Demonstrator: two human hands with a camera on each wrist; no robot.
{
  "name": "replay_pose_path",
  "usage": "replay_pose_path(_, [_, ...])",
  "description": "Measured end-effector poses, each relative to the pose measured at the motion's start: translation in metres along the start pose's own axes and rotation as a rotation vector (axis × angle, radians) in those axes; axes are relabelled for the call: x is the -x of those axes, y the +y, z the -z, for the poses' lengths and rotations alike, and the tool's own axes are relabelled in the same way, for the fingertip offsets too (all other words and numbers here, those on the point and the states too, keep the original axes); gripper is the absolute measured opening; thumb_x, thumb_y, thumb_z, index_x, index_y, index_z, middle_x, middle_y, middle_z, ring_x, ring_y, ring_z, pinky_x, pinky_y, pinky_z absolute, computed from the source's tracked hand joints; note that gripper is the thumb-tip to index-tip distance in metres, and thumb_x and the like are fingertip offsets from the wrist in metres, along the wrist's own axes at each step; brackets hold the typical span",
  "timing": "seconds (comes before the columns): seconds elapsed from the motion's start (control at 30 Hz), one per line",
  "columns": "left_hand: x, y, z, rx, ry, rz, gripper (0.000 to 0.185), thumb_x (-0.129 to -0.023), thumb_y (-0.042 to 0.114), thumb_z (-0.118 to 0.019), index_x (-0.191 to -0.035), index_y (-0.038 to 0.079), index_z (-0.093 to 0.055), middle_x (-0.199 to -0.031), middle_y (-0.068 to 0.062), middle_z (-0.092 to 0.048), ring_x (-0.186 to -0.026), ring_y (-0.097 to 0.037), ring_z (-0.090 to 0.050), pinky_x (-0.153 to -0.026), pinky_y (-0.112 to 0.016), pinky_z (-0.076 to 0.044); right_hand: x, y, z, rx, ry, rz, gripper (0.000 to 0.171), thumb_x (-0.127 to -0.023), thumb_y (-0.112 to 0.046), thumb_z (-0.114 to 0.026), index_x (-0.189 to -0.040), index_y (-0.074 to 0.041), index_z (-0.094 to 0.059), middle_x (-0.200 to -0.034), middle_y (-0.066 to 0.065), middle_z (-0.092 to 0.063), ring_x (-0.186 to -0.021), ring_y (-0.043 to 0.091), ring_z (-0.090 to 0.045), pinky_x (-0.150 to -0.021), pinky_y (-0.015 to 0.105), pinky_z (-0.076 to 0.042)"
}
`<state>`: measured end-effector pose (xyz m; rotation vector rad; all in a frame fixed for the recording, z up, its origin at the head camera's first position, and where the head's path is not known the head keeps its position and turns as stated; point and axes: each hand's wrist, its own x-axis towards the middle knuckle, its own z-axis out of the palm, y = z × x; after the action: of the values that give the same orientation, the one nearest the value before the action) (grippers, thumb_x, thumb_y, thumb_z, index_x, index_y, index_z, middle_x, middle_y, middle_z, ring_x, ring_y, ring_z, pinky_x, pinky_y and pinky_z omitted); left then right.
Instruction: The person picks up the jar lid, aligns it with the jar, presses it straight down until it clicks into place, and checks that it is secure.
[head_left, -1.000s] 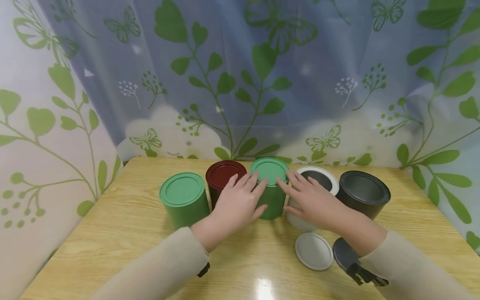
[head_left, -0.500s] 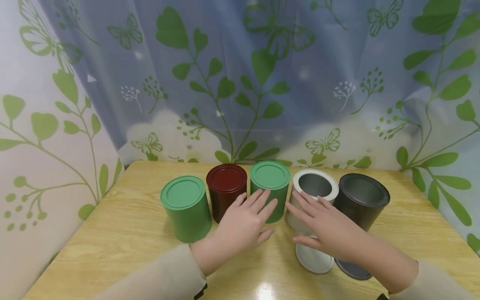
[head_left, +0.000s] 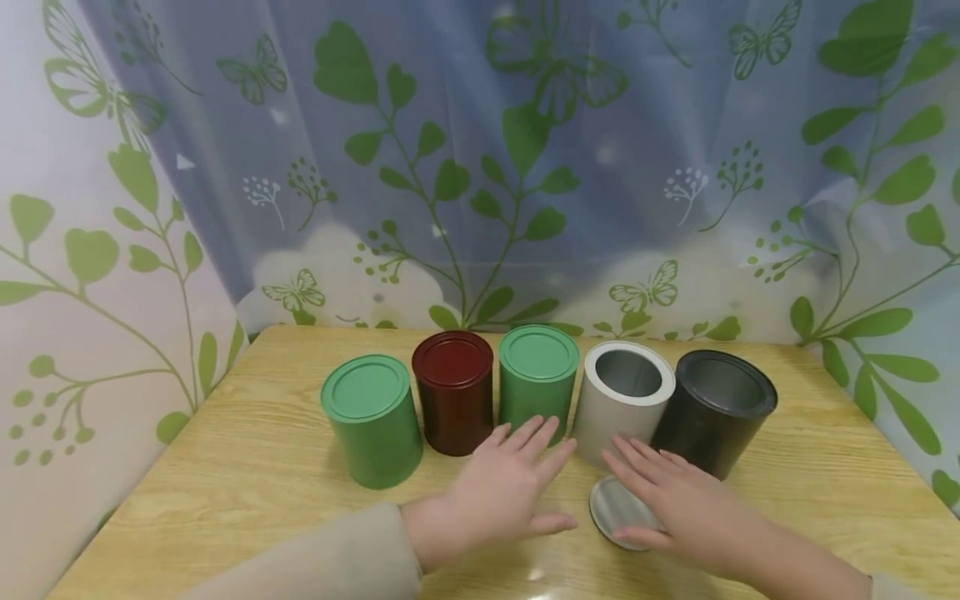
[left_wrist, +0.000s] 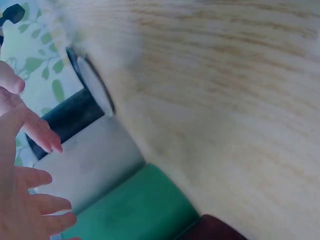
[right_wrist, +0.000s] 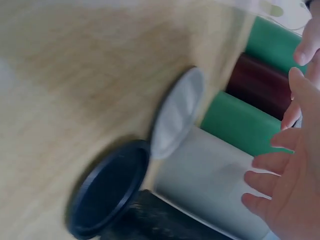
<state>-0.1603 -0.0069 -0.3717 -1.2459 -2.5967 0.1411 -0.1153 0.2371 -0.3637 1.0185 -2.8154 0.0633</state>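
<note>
I see my left hand lying flat over the bench, fingers spread and holding nothing. Just beyond its fingertips stands the lidded green tin, with a dark red tin to that hand's left. My right hand is also splayed, empty, its fingers over the grey lid. The open grey tin stands just ahead of it, a black tin to its right.

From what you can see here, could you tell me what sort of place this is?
Probably a small staged tabletop set rather than a lived-in room: a wooden table closed in by a leaf-and-butterfly printed curtain, with five round tins lined up in a row and both open hands, left hand and right hand, above it.
</note>
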Motion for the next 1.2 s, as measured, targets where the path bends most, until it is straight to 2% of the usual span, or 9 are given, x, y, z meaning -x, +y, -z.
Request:
replay_pose_path(0.1, [-0.003, 0.005, -0.006, 0.021, -0.059, 0.002, 0.079, -0.085, 0.072, -0.036, -0.144, 0.021, -0.037, -0.147, -0.009, -0.034, -0.134, -0.024, -0.032, -0.101, -0.044, -0.036, 0.006, 0.003, -0.009, -0.010, -0.059, -0.036, 0.078, -0.087, -0.061, -0.047, -0.137, -0.002, -0.046, -0.138, 0.020, -0.044, -0.123, 0.036, -0.045, -0.091, 0.053, -0.042])
replay_pose_path(0.3, [-0.009, 0.016, -0.023, -0.016, -0.120, -0.037, 0.078, -0.084, 0.073, -0.037, -0.142, 0.021, -0.041, -0.145, -0.008, -0.038, -0.131, -0.023, -0.037, -0.098, -0.042, -0.039, 0.016, 0.010, -0.027, -0.049, -0.135, -0.066, 0.080, -0.085, -0.063, -0.049, -0.131, 0.002, -0.050, -0.133, 0.024, -0.047, -0.115, 0.040, -0.050, -0.085, 0.054, -0.045])
replay_pose_path(0.53, [-0.022, 0.034, -0.034, -0.018, -0.222, -0.076, 0.074, -0.084, 0.072, -0.039, -0.142, 0.025, -0.041, -0.143, -0.004, -0.040, -0.129, -0.020, -0.038, -0.098, -0.040, -0.038, 0.020, 0.020, -0.038, -0.118, -0.235, -0.118, 0.086, -0.083, -0.067, -0.045, -0.131, 0.004, -0.049, -0.136, 0.025, -0.044, -0.117, 0.041, -0.048, -0.088, 0.056, -0.042])
replay_pose_path(0.8, [-0.038, 0.050, -0.040, 0.029, -0.352, -0.055, 0.068, -0.087, 0.066, -0.042, -0.144, 0.029, -0.036, -0.146, 0.000, -0.034, -0.130, -0.017, -0.037, -0.098, -0.037, -0.038, 0.023, 0.022, -0.050, -0.164, -0.240, -0.091, 0.077, -0.086, -0.059, -0.052, -0.130, 0.005, -0.051, -0.134, 0.027, -0.044, -0.111, 0.040, -0.053, -0.086, 0.052, -0.045])
replay_pose_path(1.0, [-0.041, 0.056, -0.038, -0.017, -0.376, -0.081, 0.062, -0.092, 0.057, -0.041, -0.145, 0.025, -0.036, -0.149, 0.006, -0.030, -0.130, -0.012, -0.035, -0.103, -0.036, -0.033, 0.023, 0.021, -0.053, -0.127, -0.217, -0.064, 0.072, -0.088, -0.055, -0.053, -0.127, 0.006, -0.053, -0.133, 0.027, -0.046, -0.110, 0.040, -0.054, -0.085, 0.050, -0.046])
replay_pose_path(1.2, [-0.043, 0.057, -0.040, -0.033, -0.418, -0.116, 0.057, -0.095, 0.053, -0.038, -0.146, 0.027, -0.034, -0.151, 0.011, -0.024, -0.131, -0.013, -0.033, -0.102, -0.033, -0.033, 0.022, 0.020, -0.055, -0.147, -0.215, -0.069, 0.072, -0.089, -0.054, -0.051, -0.128, 0.006, -0.052, -0.135, 0.027, -0.043, -0.113, 0.040, -0.052, -0.086, 0.050, -0.046])
